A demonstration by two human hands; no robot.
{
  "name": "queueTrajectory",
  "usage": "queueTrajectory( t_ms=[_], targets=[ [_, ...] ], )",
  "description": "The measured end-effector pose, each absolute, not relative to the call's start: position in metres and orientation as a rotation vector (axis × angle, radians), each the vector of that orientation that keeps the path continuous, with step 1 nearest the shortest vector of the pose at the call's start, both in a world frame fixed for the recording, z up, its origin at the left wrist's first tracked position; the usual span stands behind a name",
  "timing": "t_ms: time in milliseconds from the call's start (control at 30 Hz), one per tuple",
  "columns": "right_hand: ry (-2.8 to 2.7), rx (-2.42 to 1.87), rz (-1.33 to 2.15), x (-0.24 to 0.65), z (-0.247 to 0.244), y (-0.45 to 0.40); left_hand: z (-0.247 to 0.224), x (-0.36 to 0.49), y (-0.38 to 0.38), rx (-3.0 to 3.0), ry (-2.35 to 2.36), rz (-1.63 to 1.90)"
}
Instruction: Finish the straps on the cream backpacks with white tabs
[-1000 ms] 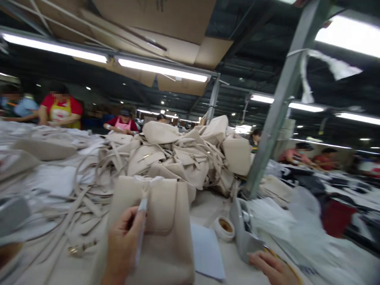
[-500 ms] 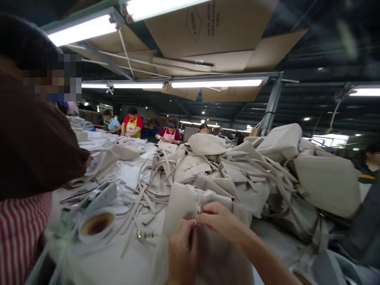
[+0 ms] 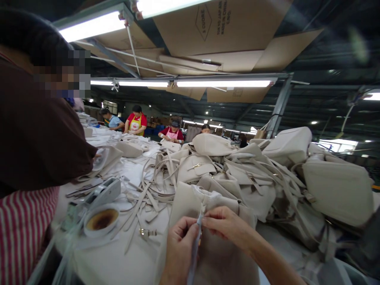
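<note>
A cream bag piece point(image 3: 219, 253) lies in front of me, its upper edge facing away. My left hand point(image 3: 181, 245) pinches a pale narrow strip point(image 3: 194, 253) between thumb and fingers, and the strip hangs down past the thumb. Close on its right, my right hand point(image 3: 225, 223) has thumb and forefinger pressed together at the strip's upper end, by the bag's edge. Whether those fingertips grip the strip or the bag's edge is too small to tell. Left of my hands, a small gold metal fitting point(image 3: 144, 232) lies on the table.
Cream bags and straps point(image 3: 196, 166) are heaped beyond my hands and to the right. On the left stand a bowl of brown liquid point(image 3: 102, 219) and a tape dispenser point(image 3: 108, 192). A person in a brown top point(image 3: 38, 134) is close at the left; others work farther back.
The pale strip now shows at length below my left thumb, where only a small white bit showed before. My fingertips are slightly farther apart. The whole view has shifted a little.
</note>
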State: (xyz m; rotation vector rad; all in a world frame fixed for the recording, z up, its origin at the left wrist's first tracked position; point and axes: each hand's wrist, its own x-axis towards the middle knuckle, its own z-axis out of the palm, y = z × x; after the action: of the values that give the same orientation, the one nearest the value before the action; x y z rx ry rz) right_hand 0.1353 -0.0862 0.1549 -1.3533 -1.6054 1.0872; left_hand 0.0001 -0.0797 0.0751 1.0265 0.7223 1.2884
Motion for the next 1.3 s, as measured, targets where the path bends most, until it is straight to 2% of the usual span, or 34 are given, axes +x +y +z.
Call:
queueTrajectory(
  t_ms=[100,267,500,600,733,967,1300],
  targets=[
    [-1.644,-1.403,1.014,0.131,0.148,-0.085,0.070,0.007,-0.077,0.878,0.682,1.273],
    [-1.474,-1.253,1.031,0.122,0.136,-0.082,0.068,0.012,-0.076,0.786,0.677,1.247],
    [-1.162,-0.856,1.483,0.121,0.124,-0.088,0.073,0.005,-0.075,0.549,0.580,1.112],
    [-1.063,-0.748,1.553,0.119,0.118,-0.089,0.077,0.001,-0.075,0.453,0.481,1.000],
    [-1.004,-0.736,1.520,0.116,0.111,-0.087,0.082,0.002,-0.076,0.378,0.377,0.895],
    [-1.054,-0.868,1.457,0.122,0.101,-0.088,0.073,0.008,-0.084,0.485,0.484,1.058],
    [-1.064,-0.854,1.332,0.134,0.118,-0.100,0.049,0.018,-0.069,0.691,0.525,1.204]
  ],
)
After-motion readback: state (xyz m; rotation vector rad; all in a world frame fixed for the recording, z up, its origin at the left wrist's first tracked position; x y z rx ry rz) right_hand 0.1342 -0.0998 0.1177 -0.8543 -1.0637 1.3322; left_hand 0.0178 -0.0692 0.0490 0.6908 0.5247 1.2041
